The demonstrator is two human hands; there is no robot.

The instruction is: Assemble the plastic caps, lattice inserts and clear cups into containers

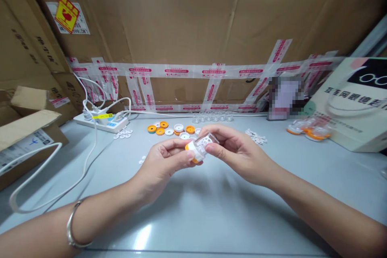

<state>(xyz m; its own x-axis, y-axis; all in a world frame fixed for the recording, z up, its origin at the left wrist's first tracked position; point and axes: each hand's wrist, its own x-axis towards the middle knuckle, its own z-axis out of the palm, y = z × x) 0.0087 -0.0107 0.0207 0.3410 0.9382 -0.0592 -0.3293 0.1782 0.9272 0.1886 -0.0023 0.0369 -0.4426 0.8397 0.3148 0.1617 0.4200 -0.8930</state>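
Observation:
Between my two hands, above the table, is a small clear plastic container [200,148] with an orange and white base and a white perforated piece inside. My left hand [160,165] is closed on its orange and white end. The clear end is pinched by the thumb and fingers of my right hand [238,151]. Just beyond lie several round orange and white caps [190,129]. Behind them stands a row of clear cups [213,117]. Small white perforated pieces [256,137] are piled past my right hand, and white discs [123,133] lie to the left.
A white power strip [102,122] and its looping cable [36,181] take up the left side, beside an open cardboard box [30,141]. Clear containers with orange bases [317,131] sit at the right, near a printed box [353,105]. A large taped carton [181,20] closes off the back.

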